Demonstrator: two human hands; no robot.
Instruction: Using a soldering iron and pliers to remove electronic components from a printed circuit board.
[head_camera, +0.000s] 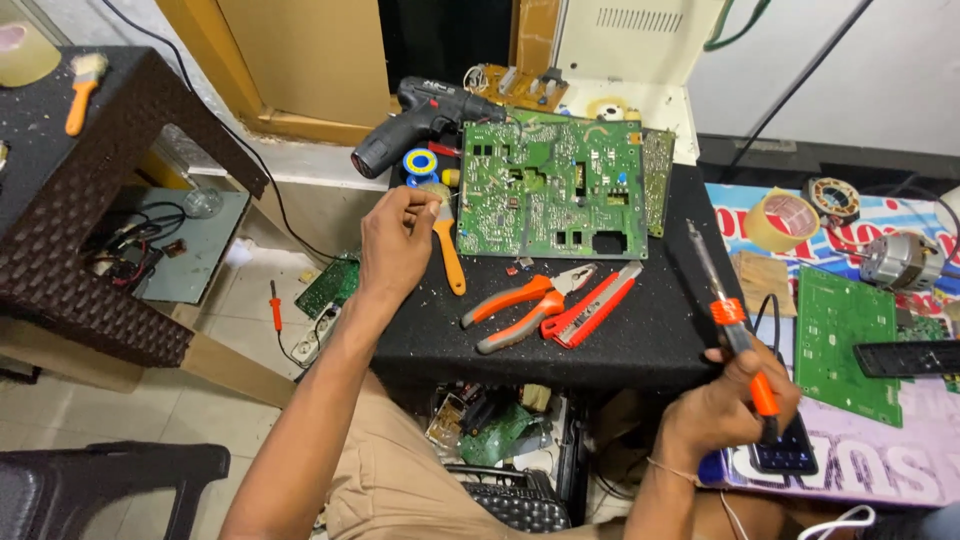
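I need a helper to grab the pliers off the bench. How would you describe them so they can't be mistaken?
Look at the black work surface with the big green circuit board on it. Just below that board lie the pliers, with orange and grey handles and metal jaws pointing up-right. The red utility knife right beside them is straight and flat, whereas the pliers have two curved handles.

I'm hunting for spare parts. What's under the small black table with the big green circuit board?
Under the black table lie a green board scrap, tangled wires and small parts. The tabletop hides whatever sits further back.
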